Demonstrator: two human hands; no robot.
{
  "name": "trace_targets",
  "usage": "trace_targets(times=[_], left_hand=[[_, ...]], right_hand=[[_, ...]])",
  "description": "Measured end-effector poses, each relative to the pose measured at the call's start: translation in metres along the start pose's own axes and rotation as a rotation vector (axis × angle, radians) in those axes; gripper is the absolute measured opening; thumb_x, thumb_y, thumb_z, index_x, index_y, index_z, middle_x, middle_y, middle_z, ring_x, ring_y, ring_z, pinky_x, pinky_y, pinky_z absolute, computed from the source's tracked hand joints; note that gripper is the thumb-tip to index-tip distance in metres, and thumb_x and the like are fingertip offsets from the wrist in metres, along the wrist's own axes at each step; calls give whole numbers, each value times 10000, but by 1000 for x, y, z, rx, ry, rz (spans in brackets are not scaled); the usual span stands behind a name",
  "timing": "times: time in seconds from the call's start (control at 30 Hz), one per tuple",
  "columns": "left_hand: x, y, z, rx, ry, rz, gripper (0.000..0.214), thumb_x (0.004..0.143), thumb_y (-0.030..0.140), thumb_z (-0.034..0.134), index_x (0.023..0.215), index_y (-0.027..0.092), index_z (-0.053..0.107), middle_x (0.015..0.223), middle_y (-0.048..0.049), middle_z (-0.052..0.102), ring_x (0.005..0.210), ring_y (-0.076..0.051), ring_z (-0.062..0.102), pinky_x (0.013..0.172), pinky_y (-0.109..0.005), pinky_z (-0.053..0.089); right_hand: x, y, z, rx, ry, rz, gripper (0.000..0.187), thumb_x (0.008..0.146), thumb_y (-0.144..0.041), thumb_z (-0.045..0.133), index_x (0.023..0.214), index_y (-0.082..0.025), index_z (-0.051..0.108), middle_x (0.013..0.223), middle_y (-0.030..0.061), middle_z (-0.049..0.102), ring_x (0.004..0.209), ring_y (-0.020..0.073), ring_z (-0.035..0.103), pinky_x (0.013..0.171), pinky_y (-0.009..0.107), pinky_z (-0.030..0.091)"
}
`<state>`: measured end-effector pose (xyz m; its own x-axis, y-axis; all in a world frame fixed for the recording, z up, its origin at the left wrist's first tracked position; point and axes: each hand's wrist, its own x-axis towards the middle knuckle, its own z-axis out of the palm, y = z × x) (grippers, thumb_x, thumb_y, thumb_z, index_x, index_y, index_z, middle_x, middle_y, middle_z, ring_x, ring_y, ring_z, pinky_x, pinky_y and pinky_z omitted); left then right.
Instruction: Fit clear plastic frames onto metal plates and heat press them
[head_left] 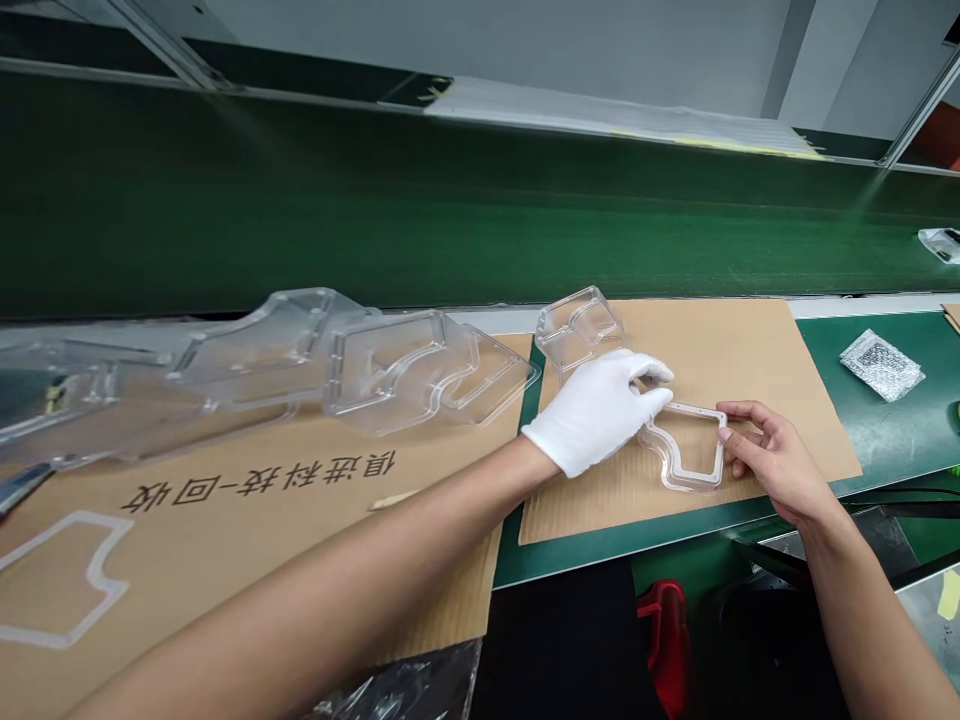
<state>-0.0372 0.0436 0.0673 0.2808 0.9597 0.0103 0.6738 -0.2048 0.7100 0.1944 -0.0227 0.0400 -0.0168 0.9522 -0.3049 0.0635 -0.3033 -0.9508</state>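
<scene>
My left hand (600, 410), in a white glove, pinches the upper left edge of a clear plastic frame (690, 450) that lies on a brown cardboard sheet (720, 350). My bare right hand (769, 455) grips the frame's right edge with curled fingers. A small clear plastic tray (581, 325) sits just behind my gloved hand.
Several larger clear trays (420, 370) lie in a row to the left on printed cardboard (262, 480). Another clear frame (64, 580) rests at the near left. A bubble-wrapped packet (881, 365) sits to the right. A green conveyor belt (450, 220) runs behind.
</scene>
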Motion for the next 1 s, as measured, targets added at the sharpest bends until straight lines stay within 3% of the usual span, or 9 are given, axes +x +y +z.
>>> trace_targets(times=[0.13,0.3,0.4,0.6,0.73,0.83,1.0], left_hand=[[-1,-6,3,-7,-12,10,219,920,313,647,1049,209,790,1122,-42,798,999,-239,722,1004,-361,550],[0,-7,6,-27,-98,2,194,932,288,596,922,214,774,1009,-32,811,957,-240,720,929,-361,532],[0,-7,7,-61,-110,2,220,938,300,563,873,212,754,936,-30,797,906,-232,703,877,-354,515],[-3,-9,11,-112,-144,-7,268,947,379,565,875,210,760,915,-27,782,876,-229,690,827,-352,488],[-4,-14,13,-197,-217,-53,289,958,396,548,849,195,725,798,-23,735,729,-201,681,732,-333,507],[-5,-16,9,-284,-256,-95,366,1006,438,476,816,189,666,765,-27,712,669,-187,682,678,-318,530],[-10,-17,5,-204,-253,-67,293,898,403,644,1074,200,758,957,-28,801,857,-236,749,815,-350,566]], right_hand=[[6,-3,1,-46,45,-13,645,776,-620,862,1220,-174,725,710,-12,648,643,154,591,574,287,488],[16,-3,2,-100,74,17,503,771,-651,826,937,-190,714,608,-39,581,520,109,460,489,255,374],[18,-2,2,-132,96,-8,437,785,-612,808,882,-199,705,625,-32,577,538,120,463,507,266,364],[24,2,6,-381,127,-190,369,859,-581,763,953,-224,783,779,19,668,690,179,518,638,327,415],[28,2,10,-468,124,-193,349,862,-583,746,875,-235,772,815,35,712,732,205,566,675,351,447],[27,-2,12,-486,114,-226,341,880,-575,720,916,-238,759,974,65,778,901,258,671,810,401,515],[18,-9,17,-568,60,-238,398,879,-574,733,1122,-259,733,1232,78,764,1179,319,680,1030,493,513]])
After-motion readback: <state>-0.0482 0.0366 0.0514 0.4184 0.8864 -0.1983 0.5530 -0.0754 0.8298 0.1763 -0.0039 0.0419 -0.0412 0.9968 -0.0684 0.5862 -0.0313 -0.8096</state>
